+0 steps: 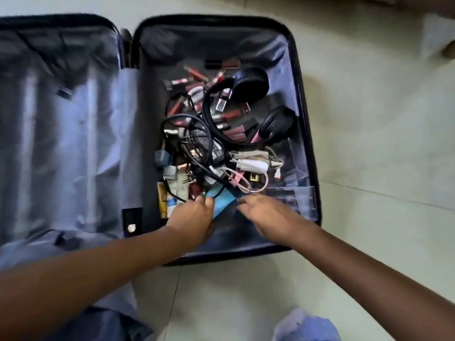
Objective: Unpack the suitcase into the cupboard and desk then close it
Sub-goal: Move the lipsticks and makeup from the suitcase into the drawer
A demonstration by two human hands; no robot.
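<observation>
A dark suitcase (305, 102) lies open flat on the floor. Its left half (61, 134) shows only grey lining. The right half holds a heap of black cables (189, 141), black headphones (251, 82), several lipsticks (231, 114), a white charger (253, 166) and small tubes (163, 200). At the near end of the heap lies a flat blue item (222, 200). My left hand (192, 217) touches its left side, fingers curled at its edge. My right hand (266, 215) reaches in on its right side, fingers spread. Whether either hand grips it is unclear.
Pale floor tiles (369, 119) surround the suitcase. A clear plastic organiser (295, 193) sits in the right half's near corner. Grey-blue cloth (305, 326) shows at the bottom edge. A pale object (435, 35) stands at the top right.
</observation>
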